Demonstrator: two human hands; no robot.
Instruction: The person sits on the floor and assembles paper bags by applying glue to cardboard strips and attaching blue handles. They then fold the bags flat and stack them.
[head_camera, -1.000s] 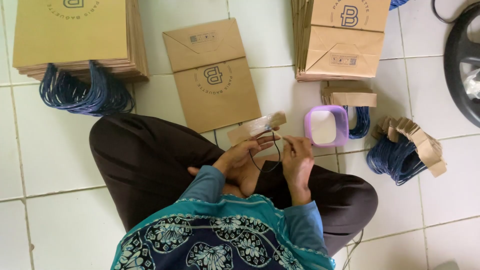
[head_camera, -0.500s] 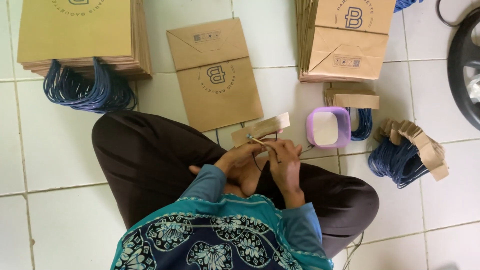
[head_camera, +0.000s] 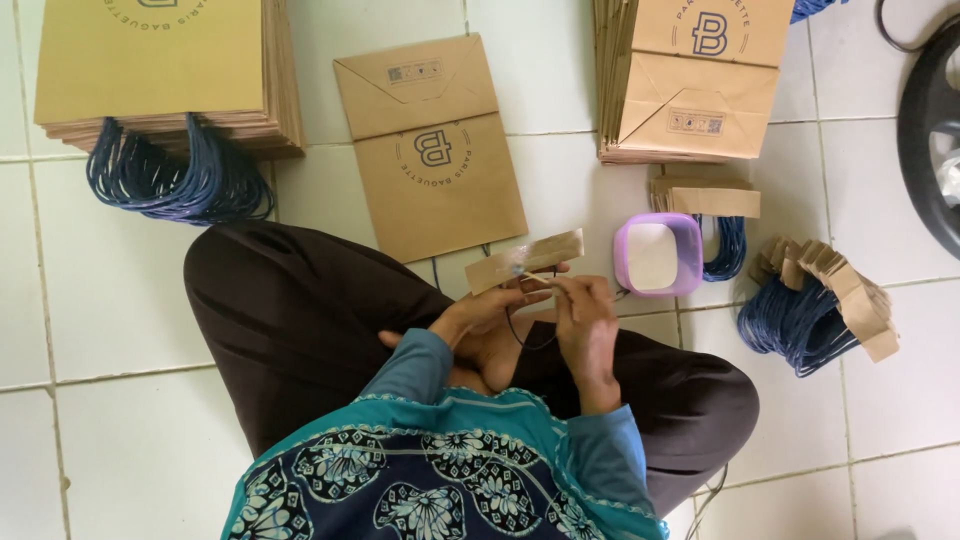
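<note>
I sit cross-legged on a white tiled floor. My left hand (head_camera: 490, 305) holds a brown paper strip (head_camera: 525, 260) with a dark blue cord handle hanging from it. My right hand (head_camera: 583, 318) pinches a thin stick whose tip touches the strip's left part. A flat brown paper bag (head_camera: 430, 145) lies just beyond my knees. A small purple tub (head_camera: 657, 255) with white paste stands right of the strip.
A stack of finished bags with blue cord handles (head_camera: 165, 70) lies at far left. Another bag stack (head_camera: 690, 75) is at far right. A pile of paper strips with blue cords (head_camera: 820, 300) lies right. A dark tyre (head_camera: 930, 130) is at the right edge.
The paper strip has been lifted a little and turned flatter toward me. My right hand has shifted in closer to it with the stick.
</note>
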